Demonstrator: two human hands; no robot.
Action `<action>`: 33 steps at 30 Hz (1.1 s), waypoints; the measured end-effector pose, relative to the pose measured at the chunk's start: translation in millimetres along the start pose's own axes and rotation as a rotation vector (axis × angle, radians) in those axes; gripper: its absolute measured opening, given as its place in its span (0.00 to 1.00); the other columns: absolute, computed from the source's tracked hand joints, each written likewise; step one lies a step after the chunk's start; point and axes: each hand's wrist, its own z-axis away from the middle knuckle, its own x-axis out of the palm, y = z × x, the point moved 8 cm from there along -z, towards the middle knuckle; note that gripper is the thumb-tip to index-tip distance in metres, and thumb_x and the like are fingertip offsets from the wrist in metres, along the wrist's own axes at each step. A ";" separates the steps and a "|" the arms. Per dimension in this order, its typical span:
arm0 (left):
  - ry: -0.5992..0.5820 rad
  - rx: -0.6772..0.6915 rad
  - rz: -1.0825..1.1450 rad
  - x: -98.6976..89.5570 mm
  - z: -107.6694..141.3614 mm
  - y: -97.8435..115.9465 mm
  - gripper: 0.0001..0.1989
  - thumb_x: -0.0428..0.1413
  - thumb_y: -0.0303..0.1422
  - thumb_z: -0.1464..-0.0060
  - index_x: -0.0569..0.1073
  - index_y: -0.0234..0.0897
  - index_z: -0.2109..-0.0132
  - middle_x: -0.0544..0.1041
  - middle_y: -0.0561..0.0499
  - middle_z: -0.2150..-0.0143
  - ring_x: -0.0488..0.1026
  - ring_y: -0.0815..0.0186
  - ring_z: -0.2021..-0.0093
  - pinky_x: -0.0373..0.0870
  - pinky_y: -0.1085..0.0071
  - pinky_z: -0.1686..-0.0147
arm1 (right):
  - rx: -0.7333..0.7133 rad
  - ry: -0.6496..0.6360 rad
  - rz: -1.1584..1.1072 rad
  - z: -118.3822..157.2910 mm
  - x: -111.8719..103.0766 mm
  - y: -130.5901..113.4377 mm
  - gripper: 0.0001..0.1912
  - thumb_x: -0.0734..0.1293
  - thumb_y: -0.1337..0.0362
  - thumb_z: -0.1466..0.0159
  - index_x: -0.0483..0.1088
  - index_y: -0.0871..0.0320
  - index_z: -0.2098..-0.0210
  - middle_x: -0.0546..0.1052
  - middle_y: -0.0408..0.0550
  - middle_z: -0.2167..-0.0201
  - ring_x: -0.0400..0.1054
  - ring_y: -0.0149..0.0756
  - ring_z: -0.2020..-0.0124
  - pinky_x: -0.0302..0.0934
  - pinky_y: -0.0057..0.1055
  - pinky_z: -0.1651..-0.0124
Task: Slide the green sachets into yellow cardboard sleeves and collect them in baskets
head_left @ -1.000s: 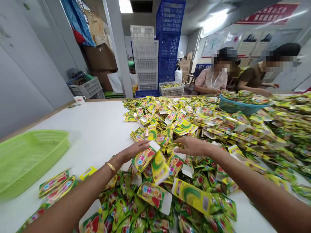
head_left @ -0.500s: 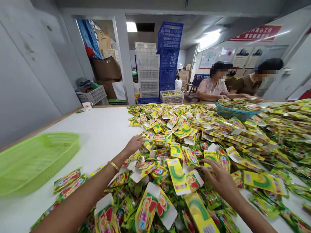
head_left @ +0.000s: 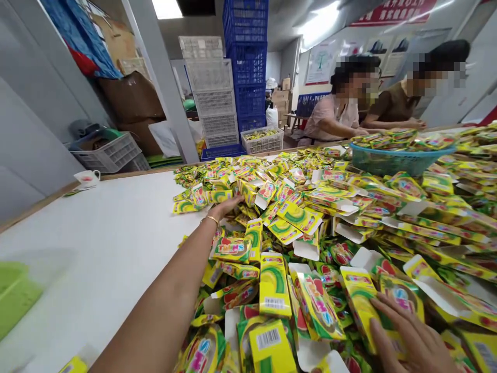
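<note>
Boxes [head_left: 275, 285], small and printed in yellow and green with the word TWINS, lie heaped loosely right in front of me, many with white end flaps standing out and some with barcodes up. Green packets [head_left: 338, 252] show in the gaps between them. At the lower right, my right hand [head_left: 407, 336] is loose, its fingers spread over a yellow box [head_left: 359, 295] and closed around nothing. My left hand [head_left: 225, 207] reaches farther, to the left edge of the heap, with its fingertips among the boxes there; I cannot tell whether they grip one. A gold bracelet [head_left: 210, 219] circles that wrist.

To my left, the white tabletop [head_left: 116, 233] carries a blurred green basket [head_left: 19, 295] at the edge of view. Farther off, a blue-rimmed basin [head_left: 388, 165] stands on the right, piled with boxes, and a white cup [head_left: 87, 177] sits at the far left edge. Across the table are two people, one in a pink top [head_left: 334, 114], one in a brown top [head_left: 392, 106]. Behind stand stacked white crates [head_left: 215, 103] beside taller blue crates [head_left: 248, 67].
</note>
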 end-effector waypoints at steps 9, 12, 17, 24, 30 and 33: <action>-0.593 -0.014 -0.091 102.6 46.7 27.4 0.17 0.62 0.44 0.60 0.78 0.37 0.66 0.80 0.51 0.63 0.73 0.62 0.60 0.69 0.71 0.59 | 0.026 0.022 -0.034 -3.1 2.4 -12.0 0.19 0.56 0.52 0.35 0.67 0.55 0.52 0.72 0.51 0.52 0.66 0.46 0.52 0.58 0.44 0.50; -0.724 0.029 -0.118 115.1 96.3 34.1 0.13 0.67 0.39 0.66 0.78 0.37 0.71 0.79 0.55 0.68 0.72 0.65 0.61 0.66 0.73 0.57 | 0.028 0.045 -0.083 -5.3 -1.9 -15.1 0.18 0.57 0.53 0.35 0.69 0.57 0.54 0.73 0.52 0.53 0.66 0.45 0.53 0.58 0.43 0.49; -0.886 0.195 -0.264 108.1 202.7 36.1 0.13 0.63 0.39 0.57 0.79 0.38 0.63 0.79 0.53 0.62 0.72 0.65 0.58 0.65 0.73 0.54 | 0.040 0.051 -0.178 -4.2 -4.6 -16.7 0.17 0.58 0.54 0.35 0.70 0.58 0.56 0.73 0.54 0.54 0.66 0.44 0.52 0.59 0.44 0.48; -0.492 0.345 -0.353 47.8 276.9 38.9 0.14 0.57 0.39 0.50 0.77 0.35 0.59 0.77 0.48 0.54 0.71 0.61 0.53 0.64 0.69 0.50 | 0.061 0.107 -0.280 -12.7 -53.0 -34.3 0.17 0.60 0.55 0.36 0.71 0.58 0.56 0.73 0.55 0.52 0.66 0.46 0.50 0.58 0.46 0.47; -0.269 0.269 -0.211 5.1 319.0 39.2 0.15 0.56 0.40 0.51 0.77 0.34 0.60 0.78 0.48 0.60 0.73 0.63 0.60 0.68 0.68 0.58 | -0.216 0.020 -0.337 40.8 -122.7 -131.9 0.20 0.63 0.61 0.38 0.65 0.57 0.47 0.69 0.56 0.46 0.62 0.45 0.45 0.54 0.46 0.44; -0.243 0.265 -0.170 4.7 345.6 37.8 0.14 0.56 0.38 0.52 0.77 0.33 0.61 0.79 0.46 0.60 0.74 0.62 0.59 0.68 0.67 0.57 | -0.545 -0.154 -0.329 103.5 -125.9 -208.5 0.22 0.64 0.60 0.41 0.66 0.56 0.47 0.67 0.53 0.43 0.57 0.47 0.41 0.44 0.51 0.38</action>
